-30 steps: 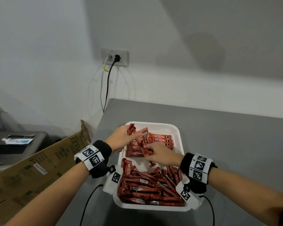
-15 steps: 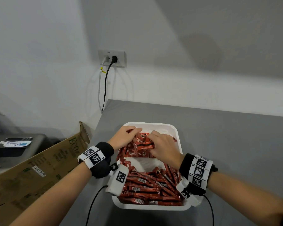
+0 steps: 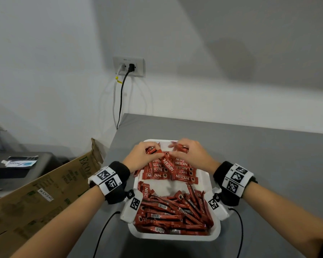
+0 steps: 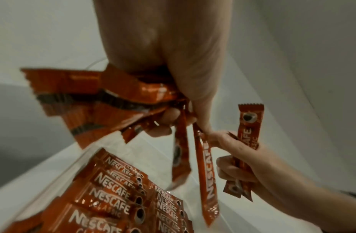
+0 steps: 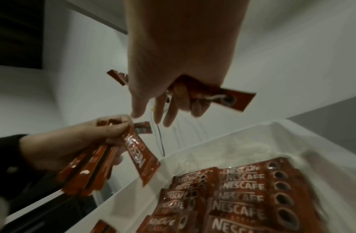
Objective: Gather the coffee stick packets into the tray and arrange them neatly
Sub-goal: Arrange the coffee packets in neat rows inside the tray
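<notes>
A white tray on the grey table holds red Nescafe stick packets. Neat rows lie in its far half and a loose pile fills the near half. Above the far end, my left hand grips a bundle of packets, and two more packets dangle from its fingers. My right hand is close beside it, with a few packets gripped in its curled fingers. The rows lie flat below both hands.
An open cardboard box stands left of the table edge, with a dark unit behind it. A wall socket with two cables hangs beyond the table's far left corner. Bare grey tabletop stretches to the right of the tray.
Both hands have lifted off the arranged rows and moved to the tray's far end, each carrying packets. The rows are uncovered now.
</notes>
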### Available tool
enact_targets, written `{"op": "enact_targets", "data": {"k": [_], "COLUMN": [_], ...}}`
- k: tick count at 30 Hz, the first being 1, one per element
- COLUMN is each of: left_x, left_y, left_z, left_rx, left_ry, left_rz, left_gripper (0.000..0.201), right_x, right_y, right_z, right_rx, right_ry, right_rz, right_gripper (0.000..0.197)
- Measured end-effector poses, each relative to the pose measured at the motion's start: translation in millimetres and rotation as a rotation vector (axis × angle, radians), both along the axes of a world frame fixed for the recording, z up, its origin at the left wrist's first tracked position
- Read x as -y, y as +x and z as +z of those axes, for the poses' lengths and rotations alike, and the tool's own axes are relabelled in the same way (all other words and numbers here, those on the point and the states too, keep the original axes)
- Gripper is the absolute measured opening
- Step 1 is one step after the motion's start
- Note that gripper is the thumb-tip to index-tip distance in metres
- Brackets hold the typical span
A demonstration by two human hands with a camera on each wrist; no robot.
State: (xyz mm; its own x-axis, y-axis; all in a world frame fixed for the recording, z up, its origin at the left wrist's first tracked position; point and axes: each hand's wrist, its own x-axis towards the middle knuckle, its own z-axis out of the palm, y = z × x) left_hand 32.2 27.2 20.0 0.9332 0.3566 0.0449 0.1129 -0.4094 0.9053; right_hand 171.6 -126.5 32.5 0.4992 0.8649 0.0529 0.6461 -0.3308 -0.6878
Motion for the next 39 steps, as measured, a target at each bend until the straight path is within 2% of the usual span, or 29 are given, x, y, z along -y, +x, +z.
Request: {"op": "enact_targets", "data": {"k": [3, 6, 8, 11, 15, 17, 20, 22, 24, 28, 32, 35, 37, 39], "left_x": [6.3, 8.7, 5.3, -0.4, 2.2, 2.5, 1.6, 3.3, 5.8, 12.1, 15.8, 15.4, 14.2, 12.2], "left_y": [5.7, 4.9, 2.7, -0.9, -2.4, -1.3, 2.4, 6.0, 9.3, 12.6, 15.3, 17.3, 17.9, 17.9], "left_z": [4.7, 4.2, -0.1, -7.1, -9.6, -7.3, -1.3, 0.7, -0.2, -7.4, -16.5, -18.3, -18.7, -19.1], "left_rx": [0.062, 0.090, 0.025, -0.070, -0.073, -0.114, -0.248, -0.327, -0.380, -0.466, -0.551, -0.599, -0.625, -0.628], "left_ry": [-0.024, -0.049, 0.030, 0.196, 0.224, 0.314, 0.557, 0.646, 0.675, 0.685, 0.731, 0.782, 0.805, 0.830], "left_rz": [0.005, 0.087, 0.056, 0.000, -0.010, -0.027, -0.096, -0.138, -0.172, -0.225, -0.202, -0.190, -0.183, -0.138], "left_gripper": [0.015, 0.019, 0.017, 0.006, 0.004, 0.005, 0.007, 0.010, 0.016, 0.019, 0.019, 0.009, 0.010, 0.015], "right_x": [-6.3, -9.6, -7.7, -2.1, 3.6, 4.8, 3.7, 0.4, -3.8, -8.7, -20.1, -28.1, -31.8, -34.6], "right_y": [-13.1, -19.5, -21.5, -24.6, -23.6, -19.5, -11.3, -10.7, -14.9, -21.8, -22.0, -21.7, -21.7, -21.1], "right_z": [-3.0, -5.0, -4.6, -8.2, -19.1, -17.7, -7.6, -5.1, -9.2, -23.8, -38.6, -47.7, -50.8, -52.6], "right_rx": [-0.035, -0.147, -0.201, -0.314, -0.375, -0.284, 0.040, 0.229, 0.307, 0.295, 0.205, 0.187, 0.181, 0.165], "right_ry": [-0.011, 0.126, 0.194, 0.188, 0.145, 0.133, 0.126, 0.024, -0.127, -0.313, -0.437, -0.485, -0.512, -0.521], "right_rz": [0.071, -0.011, -0.074, -0.044, -0.010, -0.006, -0.035, 0.038, 0.125, 0.211, 0.202, 0.190, 0.191, 0.186], "right_gripper": [0.019, 0.008, 0.017, 0.014, 0.005, 0.005, 0.019, 0.018, 0.016, 0.011, 0.031, 0.037, 0.028, 0.012]}}
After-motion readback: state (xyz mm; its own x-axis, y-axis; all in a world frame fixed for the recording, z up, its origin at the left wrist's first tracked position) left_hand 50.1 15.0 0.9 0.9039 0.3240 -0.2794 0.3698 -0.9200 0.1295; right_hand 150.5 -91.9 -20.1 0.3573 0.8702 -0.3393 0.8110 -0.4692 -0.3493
